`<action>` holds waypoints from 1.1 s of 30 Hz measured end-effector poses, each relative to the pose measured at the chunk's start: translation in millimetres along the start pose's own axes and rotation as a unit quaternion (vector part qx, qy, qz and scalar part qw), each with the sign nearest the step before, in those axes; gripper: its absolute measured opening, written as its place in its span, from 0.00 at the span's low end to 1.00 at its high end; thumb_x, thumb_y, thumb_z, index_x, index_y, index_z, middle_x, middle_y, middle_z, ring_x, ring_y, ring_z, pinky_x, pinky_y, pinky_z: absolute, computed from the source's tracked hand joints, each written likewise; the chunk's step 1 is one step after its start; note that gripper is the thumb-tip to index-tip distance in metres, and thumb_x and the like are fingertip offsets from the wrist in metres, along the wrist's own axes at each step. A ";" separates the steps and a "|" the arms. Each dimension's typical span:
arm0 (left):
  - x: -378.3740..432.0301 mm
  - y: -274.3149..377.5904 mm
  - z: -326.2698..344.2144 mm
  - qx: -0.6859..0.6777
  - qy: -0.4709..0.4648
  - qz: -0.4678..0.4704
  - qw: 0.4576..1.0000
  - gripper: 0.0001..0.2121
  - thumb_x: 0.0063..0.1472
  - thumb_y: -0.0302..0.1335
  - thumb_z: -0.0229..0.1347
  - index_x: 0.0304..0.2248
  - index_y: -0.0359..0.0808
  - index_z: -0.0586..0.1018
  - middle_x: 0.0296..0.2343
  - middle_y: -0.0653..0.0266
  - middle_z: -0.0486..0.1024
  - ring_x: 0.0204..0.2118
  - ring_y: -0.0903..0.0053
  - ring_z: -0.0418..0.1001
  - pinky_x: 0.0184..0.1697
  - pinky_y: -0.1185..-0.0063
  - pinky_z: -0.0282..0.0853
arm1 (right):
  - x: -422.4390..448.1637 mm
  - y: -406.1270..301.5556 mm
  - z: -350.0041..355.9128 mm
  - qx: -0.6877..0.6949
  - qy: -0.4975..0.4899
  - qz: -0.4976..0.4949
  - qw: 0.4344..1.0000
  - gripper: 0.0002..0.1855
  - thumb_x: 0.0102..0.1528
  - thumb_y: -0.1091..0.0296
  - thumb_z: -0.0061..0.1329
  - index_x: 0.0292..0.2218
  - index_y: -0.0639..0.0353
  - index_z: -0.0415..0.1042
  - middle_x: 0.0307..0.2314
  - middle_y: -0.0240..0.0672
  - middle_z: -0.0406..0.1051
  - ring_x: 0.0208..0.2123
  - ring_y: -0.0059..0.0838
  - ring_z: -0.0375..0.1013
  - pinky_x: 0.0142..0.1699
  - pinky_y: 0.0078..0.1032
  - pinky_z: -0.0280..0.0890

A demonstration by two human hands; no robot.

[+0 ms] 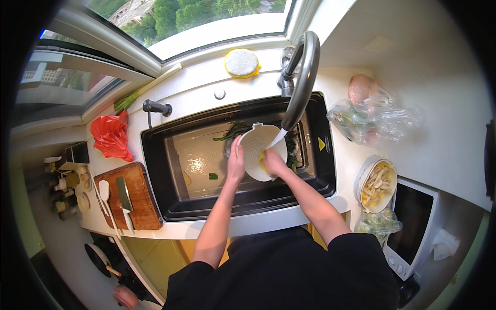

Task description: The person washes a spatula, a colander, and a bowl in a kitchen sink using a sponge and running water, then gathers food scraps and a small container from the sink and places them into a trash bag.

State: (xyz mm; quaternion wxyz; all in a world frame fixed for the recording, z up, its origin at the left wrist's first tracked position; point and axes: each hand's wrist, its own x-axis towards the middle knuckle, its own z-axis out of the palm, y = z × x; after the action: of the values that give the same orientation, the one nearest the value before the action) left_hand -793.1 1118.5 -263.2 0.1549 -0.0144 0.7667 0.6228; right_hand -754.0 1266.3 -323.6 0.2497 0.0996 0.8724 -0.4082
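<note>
Over the black-rimmed sink, my left hand grips the left rim of a white colander with a perforated bottom. My right hand is inside the colander, closed on a yellow-edged scrubbing pad that its fingers mostly cover. Water runs from the curved faucet into the colander beside that hand. Dark green leaf scraps lie in the sink behind the colander, and more leafy scraps sit to its right.
On the left counter are a wooden cutting board with a cleaver and a white spatula, and a red plastic bag. At right stand bagged food, a bowl of cut pieces and a microwave. A round scrubber rests on the sill.
</note>
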 end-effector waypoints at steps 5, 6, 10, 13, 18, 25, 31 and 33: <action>-18.3 0.3 8.4 0.031 0.069 0.010 0.997 0.22 0.61 0.38 0.35 0.51 0.36 0.56 0.48 0.50 0.58 0.51 0.63 0.56 0.53 0.75 0.49 | 40.6 -48.9 54.3 0.292 0.133 -0.131 0.938 0.16 0.54 0.62 0.34 0.38 0.68 0.60 0.33 0.52 0.65 0.35 0.42 0.65 0.40 0.32 0.59; -14.3 -19.0 -7.7 0.024 0.114 0.012 0.993 0.20 0.61 0.36 0.35 0.51 0.35 0.56 0.47 0.49 0.59 0.51 0.64 0.57 0.52 0.76 0.50 | 29.9 -69.3 61.8 0.336 0.011 -0.094 0.937 0.16 0.55 0.63 0.33 0.39 0.67 0.61 0.33 0.48 0.65 0.35 0.38 0.64 0.41 0.29 0.59; -18.0 -35.0 -77.6 0.033 0.064 -0.017 0.997 0.20 0.62 0.35 0.34 0.50 0.35 0.57 0.47 0.48 0.59 0.51 0.62 0.57 0.51 0.75 0.52 | 5.6 -80.3 58.4 0.541 -0.179 0.012 0.822 0.17 0.55 0.64 0.32 0.42 0.64 0.62 0.37 0.37 0.66 0.39 0.29 0.64 0.46 0.25 0.57; -35.7 -72.4 -129.4 0.066 0.080 -0.154 0.983 0.23 0.61 0.42 0.36 0.47 0.30 0.62 0.45 0.49 0.60 0.49 0.65 0.57 0.51 0.77 0.53 | 6.9 -74.9 62.4 0.752 -0.200 0.119 0.617 0.23 0.55 0.57 0.27 0.45 0.64 0.60 0.41 0.43 0.64 0.43 0.35 0.64 0.49 0.32 0.58; -12.5 -15.8 -188.4 0.265 0.237 -0.004 0.935 0.14 0.55 0.35 0.48 0.33 0.30 0.72 0.29 0.55 0.68 0.27 0.71 0.69 0.31 0.78 0.65 | 10.9 -140.3 27.7 0.789 -0.244 0.026 0.564 0.33 0.54 0.42 0.23 0.47 0.62 0.58 0.44 0.48 0.61 0.46 0.41 0.61 0.51 0.37 0.56; 125.5 132.7 -246.2 0.180 0.168 0.118 0.962 0.13 0.49 0.34 0.57 0.25 0.31 0.72 0.17 0.72 0.67 0.20 0.89 0.61 0.24 0.88 0.58 | 66.8 -257.5 55.1 0.800 -0.225 -0.042 0.554 0.23 0.55 0.56 0.28 0.46 0.63 0.59 0.42 0.46 0.63 0.44 0.40 0.64 0.51 0.34 0.56; 144.7 132.4 -255.2 0.121 0.062 -0.042 0.990 0.16 0.43 0.38 0.62 0.21 0.35 0.71 0.16 0.74 0.64 0.17 0.88 0.57 0.18 0.87 0.52 | 64.9 -304.9 45.7 0.833 -0.206 -0.077 0.508 0.26 0.52 0.55 0.23 0.43 0.65 0.60 0.38 0.47 0.65 0.41 0.42 0.65 0.48 0.38 0.59; 151.7 123.9 -255.5 0.120 0.080 -0.014 0.989 0.16 0.42 0.39 0.62 0.20 0.36 0.70 0.16 0.74 0.63 0.17 0.88 0.56 0.16 0.86 0.50 | 67.7 -308.6 48.6 0.834 -0.195 -0.070 0.511 0.27 0.52 0.55 0.22 0.44 0.66 0.60 0.39 0.47 0.65 0.41 0.43 0.65 0.48 0.40 0.59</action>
State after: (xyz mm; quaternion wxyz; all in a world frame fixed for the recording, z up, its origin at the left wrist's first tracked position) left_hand -1020.1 927.0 -139.1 0.1024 -0.0563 0.8454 0.5212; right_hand -911.3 1027.7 -180.5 0.1863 0.1184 0.0630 -0.9733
